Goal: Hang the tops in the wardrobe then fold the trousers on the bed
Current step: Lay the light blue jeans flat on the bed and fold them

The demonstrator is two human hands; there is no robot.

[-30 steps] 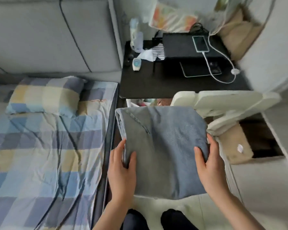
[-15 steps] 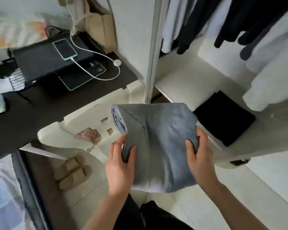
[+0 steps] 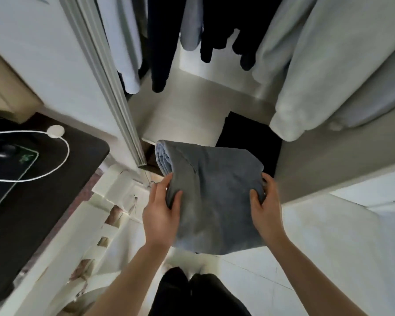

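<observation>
While the person stands on the pale floor [image 3: 328,258] with dark-clad legs [image 3: 192,293] showing at the near edge, both bare forearms reach forward and hold a folded pair of grey trousers [image 3: 214,197] in the air. The left hand [image 3: 161,213] has a clenched grip on the trousers' left side, thumb on top and fingers underneath. The right hand [image 3: 263,206] grasps the right side in the same way, its thumb pressed into the cloth. The trousers lie flat between the two hands, with the stacked folded layers showing at the far left corner.

To the near left stands a white chair [image 3: 100,224], and left of it a dark counter [image 3: 43,190] that carries a white cable [image 3: 62,160] with a round puck at its end and a dark mouse pad [image 3: 14,169].

Just beyond the trousers is the open wardrobe, its pale metal door frame [image 3: 107,83] running up to the far left. On the wardrobe's light shelf [image 3: 187,115] lies a folded black garment [image 3: 249,133], partly hidden behind the trousers. Farther off, above the shelf, hang dark tops [image 3: 160,42] and pale blue tops [image 3: 128,42], and on the right thick white garments [image 3: 328,65] hang down almost to the shelf.
</observation>
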